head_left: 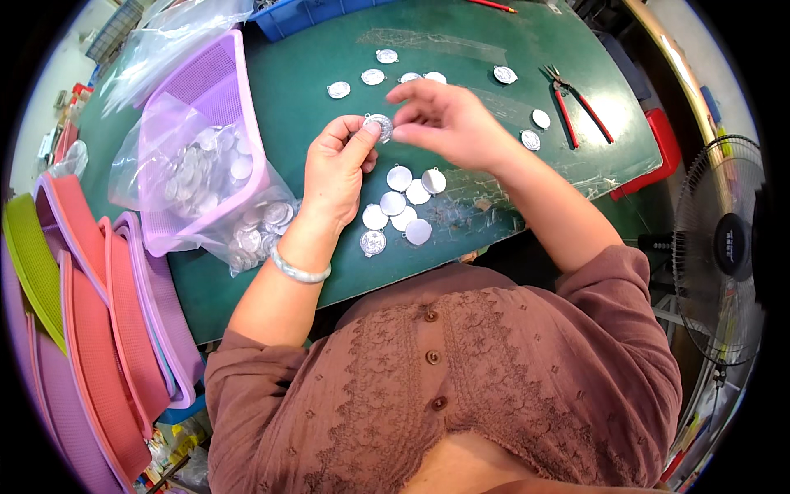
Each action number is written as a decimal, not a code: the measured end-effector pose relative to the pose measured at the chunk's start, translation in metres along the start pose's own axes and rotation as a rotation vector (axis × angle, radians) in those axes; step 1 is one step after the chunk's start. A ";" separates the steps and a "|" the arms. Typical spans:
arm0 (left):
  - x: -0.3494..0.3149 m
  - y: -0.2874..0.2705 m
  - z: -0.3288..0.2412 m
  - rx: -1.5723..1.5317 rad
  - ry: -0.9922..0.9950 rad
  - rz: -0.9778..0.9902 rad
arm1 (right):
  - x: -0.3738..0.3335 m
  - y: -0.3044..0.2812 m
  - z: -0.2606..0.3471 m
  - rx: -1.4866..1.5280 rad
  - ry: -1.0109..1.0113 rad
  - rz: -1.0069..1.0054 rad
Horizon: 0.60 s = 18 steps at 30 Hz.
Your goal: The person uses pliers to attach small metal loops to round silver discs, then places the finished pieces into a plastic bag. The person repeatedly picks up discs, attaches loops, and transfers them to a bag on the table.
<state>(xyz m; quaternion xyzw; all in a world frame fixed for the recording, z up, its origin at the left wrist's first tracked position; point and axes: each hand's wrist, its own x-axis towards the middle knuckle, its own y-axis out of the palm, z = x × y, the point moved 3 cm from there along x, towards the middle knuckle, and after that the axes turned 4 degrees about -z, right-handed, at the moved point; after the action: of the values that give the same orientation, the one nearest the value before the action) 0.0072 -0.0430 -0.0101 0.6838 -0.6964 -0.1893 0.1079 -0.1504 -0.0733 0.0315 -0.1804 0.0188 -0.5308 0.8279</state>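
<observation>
Between the thumb and fingers of my left hand (333,160) is a round silver medallion (381,125) with a raised pattern. Just to its right, my right hand (453,119) is open, its thumb close to the medallion's edge and its fingers apart. Whether the thumb touches the rim I cannot tell. Nearer to me lies a cluster of several silver medallions (393,203), mostly plain side up, some with a small loop. Farther off, several more medallions (374,76) are spread over the green table (304,53).
At left a purple basket (253,99) holds a clear bag of medallions (193,177); another bag (262,230) spills beside it. Stacked plastic baskets (99,329) stand at far left. Red-handled pliers (568,103) lie at right. A fan (716,247) stands beyond the table's right edge.
</observation>
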 end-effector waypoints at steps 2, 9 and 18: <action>-0.001 -0.001 -0.001 -0.014 -0.009 -0.012 | -0.008 -0.024 0.008 -0.305 -0.112 -0.114; -0.005 0.005 0.000 -0.167 -0.142 0.069 | -0.064 -0.154 -0.039 -1.244 0.091 -0.573; -0.008 0.008 0.004 -0.013 -0.107 0.084 | -0.089 -0.201 -0.085 -1.222 0.478 -0.500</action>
<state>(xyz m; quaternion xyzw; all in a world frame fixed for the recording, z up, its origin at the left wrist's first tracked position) -0.0011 -0.0350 -0.0093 0.6422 -0.7280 -0.2254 0.0827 -0.3833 -0.0931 0.0025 -0.4908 0.4530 -0.6247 0.4045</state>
